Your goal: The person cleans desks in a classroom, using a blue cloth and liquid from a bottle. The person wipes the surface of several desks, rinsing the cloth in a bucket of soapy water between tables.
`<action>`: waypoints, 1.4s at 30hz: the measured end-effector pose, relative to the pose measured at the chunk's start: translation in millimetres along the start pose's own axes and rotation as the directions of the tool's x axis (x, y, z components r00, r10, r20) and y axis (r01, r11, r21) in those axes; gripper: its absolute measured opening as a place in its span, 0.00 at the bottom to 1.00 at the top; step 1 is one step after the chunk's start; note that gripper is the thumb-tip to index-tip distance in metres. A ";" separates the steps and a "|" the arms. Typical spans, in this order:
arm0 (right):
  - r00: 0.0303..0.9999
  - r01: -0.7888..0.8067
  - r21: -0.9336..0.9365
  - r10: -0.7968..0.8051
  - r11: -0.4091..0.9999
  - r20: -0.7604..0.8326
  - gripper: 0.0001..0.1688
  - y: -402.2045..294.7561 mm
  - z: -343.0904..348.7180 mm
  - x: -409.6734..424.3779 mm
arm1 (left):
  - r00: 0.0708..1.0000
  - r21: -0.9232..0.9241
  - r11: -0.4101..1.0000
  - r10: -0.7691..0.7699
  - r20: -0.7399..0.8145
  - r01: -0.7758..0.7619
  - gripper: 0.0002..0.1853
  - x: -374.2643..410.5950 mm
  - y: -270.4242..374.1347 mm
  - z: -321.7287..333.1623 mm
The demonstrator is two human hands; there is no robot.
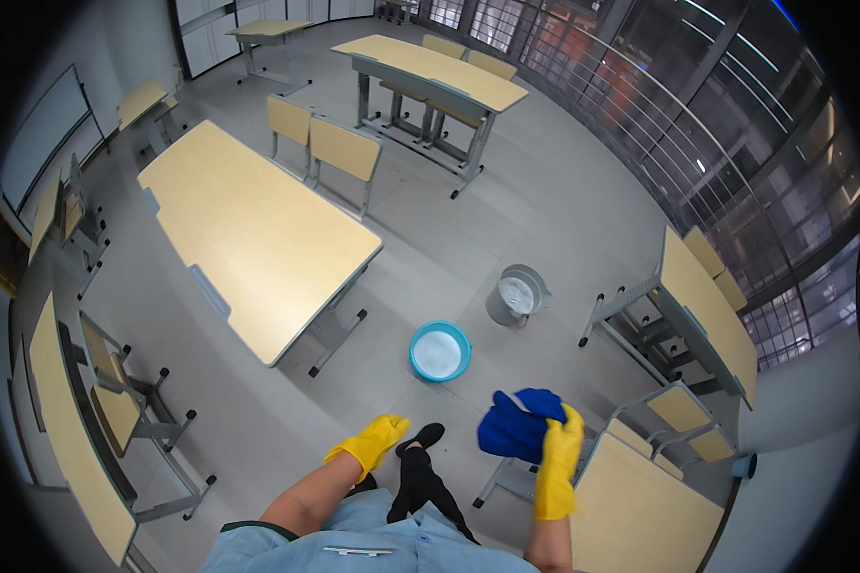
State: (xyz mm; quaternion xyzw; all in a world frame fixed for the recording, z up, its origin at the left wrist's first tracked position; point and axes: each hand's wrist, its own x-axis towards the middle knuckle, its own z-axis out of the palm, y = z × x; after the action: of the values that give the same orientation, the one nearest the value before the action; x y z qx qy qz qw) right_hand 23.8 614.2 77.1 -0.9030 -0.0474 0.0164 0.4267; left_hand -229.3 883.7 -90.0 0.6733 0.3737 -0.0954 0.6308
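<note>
In a yellow rubber glove, my right hand (pixel 562 444) grips a blue cloth (pixel 519 426) that hangs bunched over the floor, beside the near right desk. My left hand (pixel 376 440), gloved in the same yellow, is held low near my shoes with its fingers curled; nothing shows in it. Beyond both hands, a turquoise bucket (pixel 439 351) with white suds stands on the floor. A grey bucket (pixel 517 295), with whitish, foamy-looking contents, stands just behind it to the right.
A large wood-topped desk (pixel 258 236) stands at left, two chairs (pixel 344 147) behind it. Another desk (pixel 645 501) is close at my right, chairs (pixel 681 412) beyond it. More desks stand at the far side (pixel 433 71), right (pixel 709 315) and left edge (pixel 72 430). A metal railing (pixel 674 107) runs along the windows.
</note>
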 end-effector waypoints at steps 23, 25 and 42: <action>0.924 -0.093 -0.134 0.135 0.987 0.358 0.31 181.6 477.1 134.0 | 0.975 -0.196 0.955 -0.219 0.037 0.222 0.28 326.8 -39.8 13.4; 0.940 -0.064 -0.141 0.107 0.988 0.323 0.35 216.6 517.3 139.1 | 0.972 -0.332 0.915 -0.235 0.024 0.230 0.29 368.4 -64.2 22.9; 0.785 -0.102 -0.493 0.374 0.864 0.494 0.31 341.3 657.9 205.7 | 0.958 -0.411 0.866 -0.248 0.143 0.285 0.37 595.9 -154.2 83.6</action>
State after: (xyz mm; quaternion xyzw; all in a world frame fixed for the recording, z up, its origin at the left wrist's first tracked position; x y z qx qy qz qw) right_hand 206.8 925.1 -602.1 -0.9259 -0.0587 0.3317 0.1710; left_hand 121.9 1023.4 -583.0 0.4558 0.4474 -0.1261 0.7590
